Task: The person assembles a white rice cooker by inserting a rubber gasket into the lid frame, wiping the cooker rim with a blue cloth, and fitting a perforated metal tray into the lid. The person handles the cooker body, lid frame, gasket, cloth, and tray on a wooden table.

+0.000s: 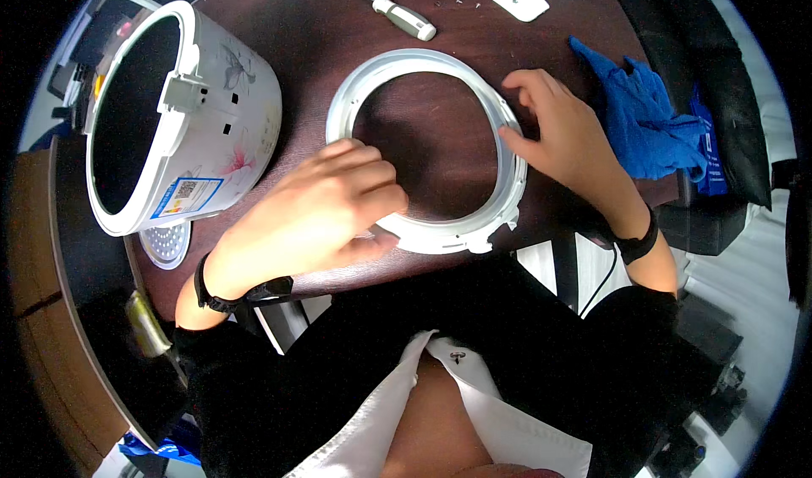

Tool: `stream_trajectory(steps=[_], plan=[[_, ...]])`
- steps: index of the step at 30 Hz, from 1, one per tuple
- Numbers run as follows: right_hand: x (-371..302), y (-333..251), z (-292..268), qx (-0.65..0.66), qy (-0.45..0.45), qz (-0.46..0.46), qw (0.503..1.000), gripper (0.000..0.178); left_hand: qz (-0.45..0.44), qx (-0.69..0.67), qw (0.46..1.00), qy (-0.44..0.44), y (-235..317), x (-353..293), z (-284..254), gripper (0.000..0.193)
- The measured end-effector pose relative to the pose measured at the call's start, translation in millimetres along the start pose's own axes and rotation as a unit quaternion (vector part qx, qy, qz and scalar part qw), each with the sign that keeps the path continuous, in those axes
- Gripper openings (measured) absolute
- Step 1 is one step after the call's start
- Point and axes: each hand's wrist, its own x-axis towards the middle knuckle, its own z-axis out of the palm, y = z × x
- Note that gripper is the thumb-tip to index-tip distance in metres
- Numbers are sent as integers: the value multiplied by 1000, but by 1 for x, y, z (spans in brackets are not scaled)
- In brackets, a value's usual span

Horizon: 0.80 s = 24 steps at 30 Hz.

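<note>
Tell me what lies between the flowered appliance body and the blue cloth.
In the head view, the white ring lies between them, with the left hand and right hand at its sides.

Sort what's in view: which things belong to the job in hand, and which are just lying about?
Job in hand:
white ring, with left hand and right hand at it
probably floral white housing, screwdriver, white cover piece

Apparently lying about:
blue cloth
perforated disc

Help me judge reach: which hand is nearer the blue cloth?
Right: the right hand, at the white ring, is just left of the blue cloth. The left hand is at the ring's lower left, farther away.
</note>
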Motion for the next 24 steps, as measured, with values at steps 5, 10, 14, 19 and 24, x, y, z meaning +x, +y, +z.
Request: stream_trajectory(steps=[5,10,14,19,24], plan=[[-2,-21,-14,166,-59,-282,943,34,20,-8,993,112,8,9,-29,30],[-4,-42,-19,325,-146,-177,917,28,21,-3,975,221,7,11,-45,67],[-7,-45,-19,380,-81,-167,906,28,31,88,960,266,10,20,-43,60],[-14,-51,-26,397,3,-149,906,25,60,168,912,369,4,35,-43,43],[-18,-43,-33,494,137,-111,852,21,40,160,901,400,8,35,-50,27]])
